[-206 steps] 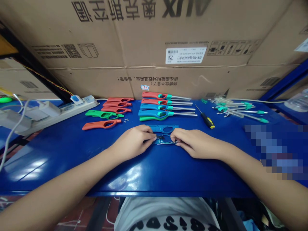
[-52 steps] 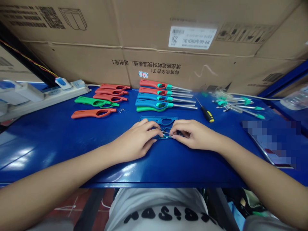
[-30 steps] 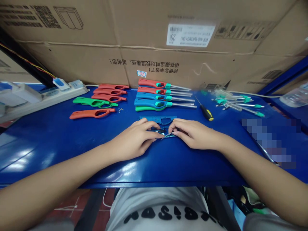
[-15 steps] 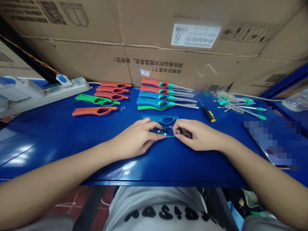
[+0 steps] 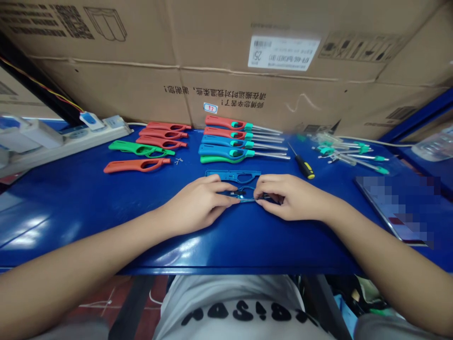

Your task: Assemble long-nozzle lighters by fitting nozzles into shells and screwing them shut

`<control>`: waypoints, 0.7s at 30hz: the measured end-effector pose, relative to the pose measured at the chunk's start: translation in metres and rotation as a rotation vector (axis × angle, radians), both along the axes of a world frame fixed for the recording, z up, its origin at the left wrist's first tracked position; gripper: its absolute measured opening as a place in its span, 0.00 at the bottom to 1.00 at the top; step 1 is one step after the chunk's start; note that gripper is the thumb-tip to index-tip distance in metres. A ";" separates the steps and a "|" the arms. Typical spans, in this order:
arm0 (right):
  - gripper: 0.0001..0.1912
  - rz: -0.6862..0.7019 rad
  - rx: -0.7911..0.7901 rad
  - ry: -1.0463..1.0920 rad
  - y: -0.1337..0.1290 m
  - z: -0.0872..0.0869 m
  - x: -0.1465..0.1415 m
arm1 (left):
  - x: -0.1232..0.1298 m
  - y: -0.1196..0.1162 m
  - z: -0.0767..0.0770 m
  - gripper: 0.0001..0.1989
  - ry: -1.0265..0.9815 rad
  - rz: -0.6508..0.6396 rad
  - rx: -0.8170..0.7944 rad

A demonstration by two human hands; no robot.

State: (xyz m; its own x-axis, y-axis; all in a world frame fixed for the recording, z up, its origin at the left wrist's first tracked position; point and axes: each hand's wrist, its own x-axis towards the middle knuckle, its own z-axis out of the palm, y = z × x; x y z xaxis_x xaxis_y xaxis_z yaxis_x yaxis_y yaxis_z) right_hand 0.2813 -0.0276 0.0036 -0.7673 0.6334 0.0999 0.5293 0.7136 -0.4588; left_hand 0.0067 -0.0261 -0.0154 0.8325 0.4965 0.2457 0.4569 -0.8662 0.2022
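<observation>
Near the middle of the blue table lies a blue lighter shell half (image 5: 247,189) with small dark and shiny parts inside. My left hand (image 5: 203,200) grips its left part between thumb and fingers. At its right end, my right hand (image 5: 286,197) has thumb and fingertips pressed together on the shell or its front part; the fingers partly hide what they pinch. Just beyond, another blue shell half (image 5: 230,176) lies with its inner side up, close to the left fingers.
Assembled lighters (image 5: 226,152) lie behind the hands, with red, green and orange shells (image 5: 138,165) to their left. Rightward are a screwdriver (image 5: 304,163), nozzle parts (image 5: 354,153) and a phone (image 5: 392,212). A power strip (image 5: 71,141) and a cardboard box (image 5: 219,71) stand behind.
My left fingers have shifted slightly left along the shell, while my right hand stays at its right end. The whole view has moved a little.
</observation>
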 end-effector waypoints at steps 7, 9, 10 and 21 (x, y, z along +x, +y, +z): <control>0.09 0.016 -0.014 -0.026 -0.002 0.002 0.000 | 0.001 -0.001 0.002 0.16 0.017 0.001 0.015; 0.09 0.016 -0.023 -0.005 -0.002 0.002 0.001 | 0.001 -0.002 0.002 0.16 0.008 0.009 0.033; 0.10 0.007 -0.029 0.014 -0.001 0.002 0.001 | 0.001 -0.002 0.001 0.16 0.004 0.010 0.047; 0.19 -0.953 0.326 -0.268 0.046 0.009 0.073 | 0.002 -0.003 0.002 0.17 -0.004 0.002 0.121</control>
State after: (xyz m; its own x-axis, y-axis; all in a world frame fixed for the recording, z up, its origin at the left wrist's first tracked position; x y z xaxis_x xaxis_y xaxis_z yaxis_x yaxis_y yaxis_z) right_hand 0.3542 0.0183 0.0130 0.0140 0.9614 0.2749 0.9945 0.0151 -0.1034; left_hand 0.0087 -0.0290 -0.0132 0.8306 0.4647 0.3069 0.4580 -0.8835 0.0983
